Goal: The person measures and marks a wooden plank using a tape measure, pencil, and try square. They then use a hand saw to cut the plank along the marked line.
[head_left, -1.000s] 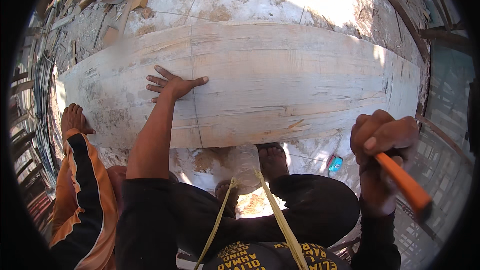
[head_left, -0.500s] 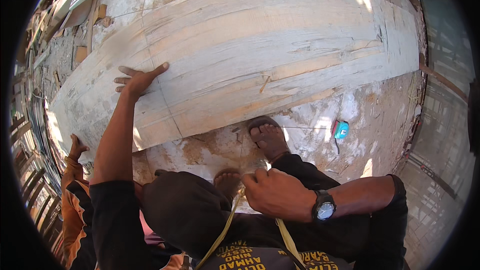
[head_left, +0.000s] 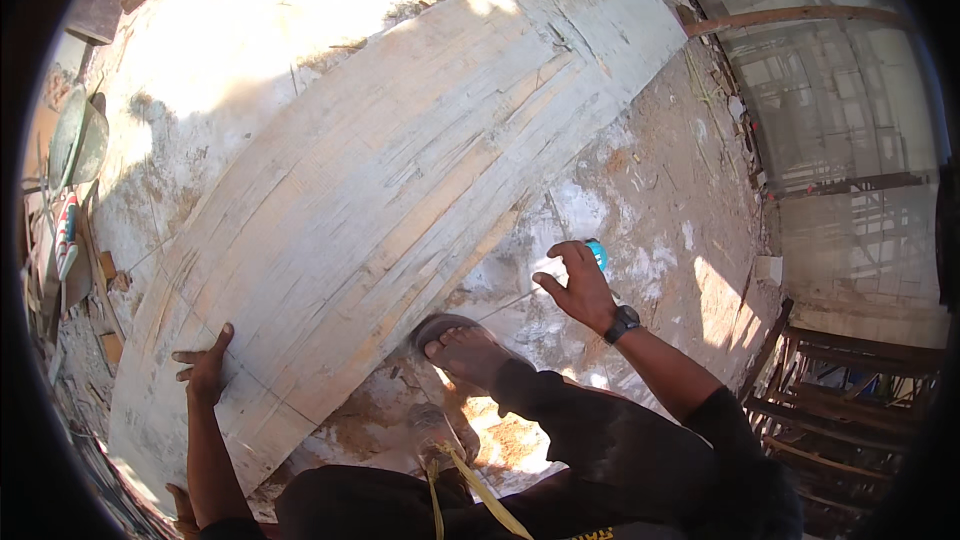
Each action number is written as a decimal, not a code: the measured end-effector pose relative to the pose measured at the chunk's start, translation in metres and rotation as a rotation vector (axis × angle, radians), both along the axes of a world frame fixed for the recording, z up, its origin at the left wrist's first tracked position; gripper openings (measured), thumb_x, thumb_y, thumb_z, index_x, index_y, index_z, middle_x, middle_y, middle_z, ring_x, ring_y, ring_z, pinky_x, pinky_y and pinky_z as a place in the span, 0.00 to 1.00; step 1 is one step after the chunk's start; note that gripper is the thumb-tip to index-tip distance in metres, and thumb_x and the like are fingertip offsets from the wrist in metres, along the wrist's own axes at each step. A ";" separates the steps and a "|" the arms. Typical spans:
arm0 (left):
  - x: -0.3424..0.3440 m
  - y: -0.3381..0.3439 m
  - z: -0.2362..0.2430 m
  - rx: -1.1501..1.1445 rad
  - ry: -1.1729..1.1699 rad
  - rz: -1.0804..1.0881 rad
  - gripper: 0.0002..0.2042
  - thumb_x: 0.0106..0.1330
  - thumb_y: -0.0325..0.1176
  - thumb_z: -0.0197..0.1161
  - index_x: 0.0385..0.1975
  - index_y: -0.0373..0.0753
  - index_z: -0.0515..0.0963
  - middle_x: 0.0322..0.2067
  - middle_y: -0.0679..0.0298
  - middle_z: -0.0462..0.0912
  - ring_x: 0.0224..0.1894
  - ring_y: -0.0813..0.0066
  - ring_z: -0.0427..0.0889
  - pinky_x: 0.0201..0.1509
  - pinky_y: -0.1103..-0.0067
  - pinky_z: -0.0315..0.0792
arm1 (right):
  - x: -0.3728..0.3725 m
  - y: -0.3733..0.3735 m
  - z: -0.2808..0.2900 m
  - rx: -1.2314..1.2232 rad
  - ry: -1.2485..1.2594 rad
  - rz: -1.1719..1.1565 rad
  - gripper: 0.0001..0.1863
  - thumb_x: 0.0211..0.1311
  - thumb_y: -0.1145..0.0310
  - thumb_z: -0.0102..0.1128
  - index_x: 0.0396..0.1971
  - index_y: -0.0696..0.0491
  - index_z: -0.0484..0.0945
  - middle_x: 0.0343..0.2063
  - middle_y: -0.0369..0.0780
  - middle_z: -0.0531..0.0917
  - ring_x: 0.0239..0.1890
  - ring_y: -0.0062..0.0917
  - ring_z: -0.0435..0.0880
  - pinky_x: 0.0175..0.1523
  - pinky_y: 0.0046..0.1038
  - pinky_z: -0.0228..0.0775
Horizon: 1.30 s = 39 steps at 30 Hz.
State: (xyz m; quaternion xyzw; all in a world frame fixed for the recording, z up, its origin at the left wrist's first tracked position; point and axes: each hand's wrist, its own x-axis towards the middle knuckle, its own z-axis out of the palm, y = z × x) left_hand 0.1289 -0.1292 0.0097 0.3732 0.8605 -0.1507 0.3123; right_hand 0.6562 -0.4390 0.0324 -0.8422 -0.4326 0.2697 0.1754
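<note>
My left hand [head_left: 205, 368] lies with spread fingers on a long, weathered plywood sheet [head_left: 340, 200], near its lower left end. The sheet is pale grey-brown with splintered grain and a dark line drawn across it. My right hand [head_left: 582, 288] reaches over the floor with thumb and fingers apart and a watch on the wrist. Just beyond its fingers is a teal tape measure [head_left: 597, 254], partly hidden by the hand; I cannot tell whether they touch. A yellow strap [head_left: 484, 492] hangs in front of my legs.
My sandalled foot [head_left: 462, 345] stands beside the sheet's near edge. Another person's hand [head_left: 182, 510] shows at the lower left. Wood scraps [head_left: 108, 265] and a shovel-like blade [head_left: 78, 140] lie at left. A wooden rack [head_left: 850, 400] stands at the lower right.
My right hand has left the strap at my body and reached out to the tape measure, its fingers opening. My left hand stays on the plywood. The view has turned right.
</note>
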 end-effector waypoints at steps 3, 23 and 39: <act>-0.017 -0.002 -0.028 0.036 0.020 -0.078 0.79 0.44 0.78 0.71 0.73 0.31 0.16 0.72 0.23 0.22 0.75 0.18 0.31 0.76 0.40 0.40 | 0.066 -0.073 -0.028 -0.248 -0.303 -0.225 0.58 0.44 0.44 0.81 0.74 0.47 0.59 0.68 0.60 0.60 0.66 0.61 0.64 0.68 0.53 0.65; 0.121 -0.117 0.048 0.149 -0.361 0.084 0.73 0.44 0.74 0.73 0.79 0.37 0.31 0.78 0.42 0.35 0.80 0.39 0.35 0.73 0.33 0.34 | 0.087 -0.143 0.120 -0.482 0.344 0.222 0.33 0.61 0.60 0.65 0.63 0.59 0.67 0.55 0.50 0.77 0.55 0.41 0.79 0.59 0.41 0.72; 0.054 -0.178 0.373 0.156 -1.290 0.898 0.32 0.77 0.51 0.56 0.74 0.38 0.61 0.67 0.55 0.72 0.67 0.64 0.73 0.70 0.70 0.67 | 0.058 0.074 0.402 -0.849 0.177 0.412 0.44 0.65 0.49 0.66 0.71 0.60 0.60 0.64 0.55 0.74 0.64 0.47 0.74 0.69 0.39 0.64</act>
